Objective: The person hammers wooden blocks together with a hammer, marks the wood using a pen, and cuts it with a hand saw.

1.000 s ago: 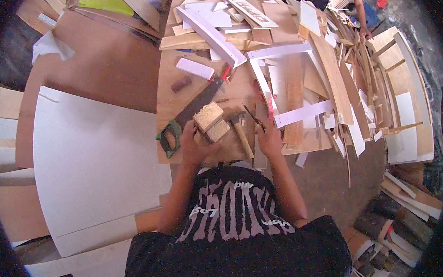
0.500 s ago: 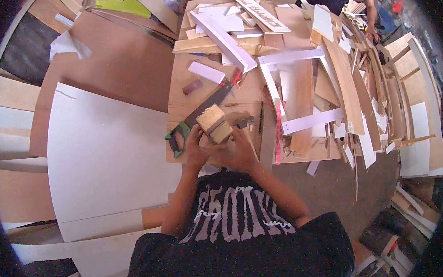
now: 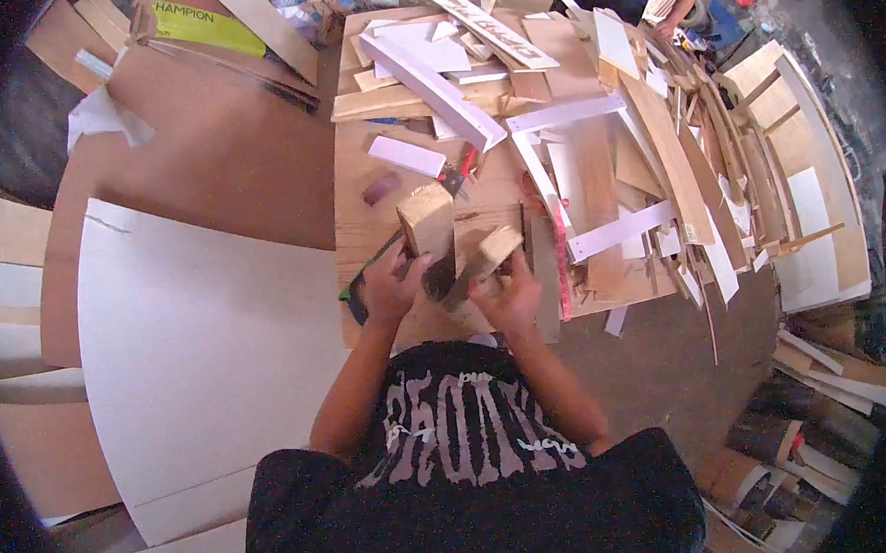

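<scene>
My left hand (image 3: 395, 284) is wrapped round a wooden block (image 3: 427, 220), held upright over the workbench. In my right hand (image 3: 509, 295) is a second, smaller wooden block (image 3: 492, 252), tilted and apart from the first. A dark gap lies between the two blocks. Partly hidden behind my left hand is a handsaw with a green handle (image 3: 356, 299). Beyond the blocks lie a short pale plank (image 3: 407, 156), a small brown cylinder-like piece (image 3: 381, 188) and a red-handled tool (image 3: 469, 161).
A pale wooden frame (image 3: 567, 114) and a pink measuring tape (image 3: 562, 260) lie to the right on the workbench (image 3: 360, 216). Scrap wood is piled beyond. A white sheet (image 3: 207, 359) stands at left. Another person's arm (image 3: 684, 5) shows at upper right.
The two wooden blocks, together before, are now apart, one in each hand. My view has shifted slightly, and the saw's handle is more covered by my left hand.
</scene>
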### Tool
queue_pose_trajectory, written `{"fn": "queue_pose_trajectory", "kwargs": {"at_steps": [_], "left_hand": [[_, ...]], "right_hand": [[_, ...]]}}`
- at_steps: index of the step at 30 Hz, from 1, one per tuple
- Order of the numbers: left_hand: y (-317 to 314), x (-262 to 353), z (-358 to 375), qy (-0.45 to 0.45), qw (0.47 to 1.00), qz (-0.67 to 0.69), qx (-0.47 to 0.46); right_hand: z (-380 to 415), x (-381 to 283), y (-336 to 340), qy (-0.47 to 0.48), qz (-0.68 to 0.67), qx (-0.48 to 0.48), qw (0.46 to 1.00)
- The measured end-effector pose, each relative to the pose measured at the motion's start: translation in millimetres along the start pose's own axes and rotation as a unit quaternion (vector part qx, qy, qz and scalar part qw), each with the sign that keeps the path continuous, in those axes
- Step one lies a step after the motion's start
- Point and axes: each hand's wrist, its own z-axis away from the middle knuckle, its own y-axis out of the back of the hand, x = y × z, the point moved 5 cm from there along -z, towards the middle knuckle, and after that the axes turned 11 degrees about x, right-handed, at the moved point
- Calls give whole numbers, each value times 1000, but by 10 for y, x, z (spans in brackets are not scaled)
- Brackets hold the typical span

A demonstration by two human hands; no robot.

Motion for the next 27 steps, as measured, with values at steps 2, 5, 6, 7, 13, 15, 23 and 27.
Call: {"fn": "queue_pose_trajectory", "kwargs": {"at_steps": [2,5,6,7,13,15,23,27], "left_hand": [[168,3,-16,-48,998,8,25],[539,241,-276,96,985,137,31],[651,275,-305,109,977,175,56],[741,263,-310,121,966,212,80],[1161,-14,-448,178,969,139,98],[1305,18,-504,168,969,138,113],[1718,94,-482,196,970,76,121],[1816,94,-401,194,971,88,104]], "right_hand": [[72,81,25,-103,-77,73,989],[-49,-40,47,-69,121,54,989],[-71,226,-9,49,193,107,974],[-101,114,-54,52,195,105,974],[-549,112,-524,-110,405,70,905],[-703,335,-737,-118,393,69,909],[-813,601,-998,-166,319,-206,910],[-701,1004,-972,-195,300,-86,930]]}}
